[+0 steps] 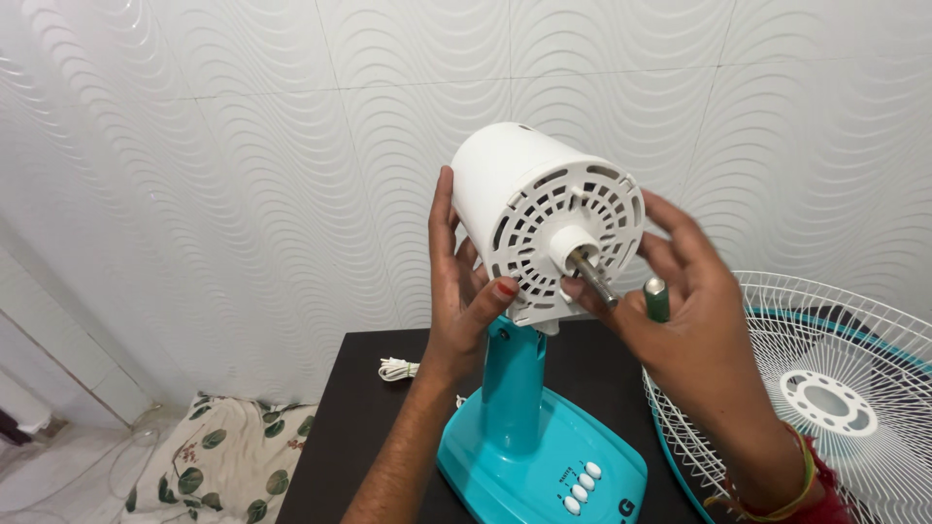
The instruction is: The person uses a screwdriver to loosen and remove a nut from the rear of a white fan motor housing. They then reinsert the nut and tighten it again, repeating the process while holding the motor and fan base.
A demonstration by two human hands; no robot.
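A white fan motor housing (519,189) sits on a teal stand (512,383) with a teal base (544,466) bearing white buttons. Its vented front face (602,209) shows a metal shaft (589,275). My left hand (458,291) grips the housing's left lower side, thumb on the front rim. My right hand (694,311) holds the right side of the face, fingers near the shaft, with a small green-handled tool (657,299) tucked in it.
The fan stands on a dark table (349,417). A white wire fan guard (835,388) leans at the right. A white cord plug (396,369) lies behind the stand. A leaf-patterned cloth (223,461) lies on the floor below a wavy white tiled wall (243,175).
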